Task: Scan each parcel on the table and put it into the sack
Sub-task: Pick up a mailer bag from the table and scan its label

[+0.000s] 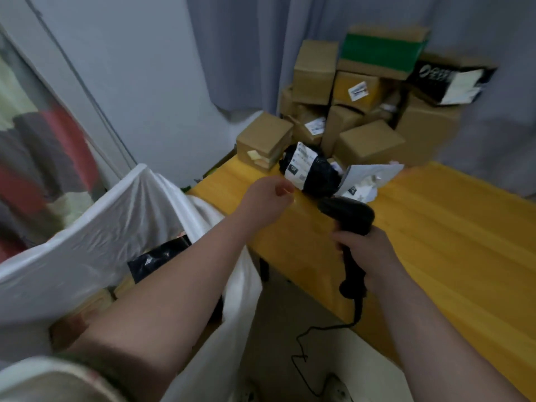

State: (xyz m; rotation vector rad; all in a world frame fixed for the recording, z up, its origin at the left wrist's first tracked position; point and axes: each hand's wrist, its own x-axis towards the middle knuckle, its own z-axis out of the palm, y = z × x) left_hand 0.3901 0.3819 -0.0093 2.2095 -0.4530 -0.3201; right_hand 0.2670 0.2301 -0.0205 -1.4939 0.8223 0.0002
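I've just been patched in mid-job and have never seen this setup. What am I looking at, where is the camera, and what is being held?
There is no machine here: a person works with two bare hands. The single picture comes from a camera worn on the head, looking forward and down. The right hand grips a black corded scanner, aimed toward a black parcel with a white label on the yellow table. The left hand hovers just short of that parcel, fingers curled, holding nothing that shows. Beside the parcel lies a white mailer. Behind them, cardboard boxes are piled. The open white sack stands at the left, beside the table, with a dark packet already inside.
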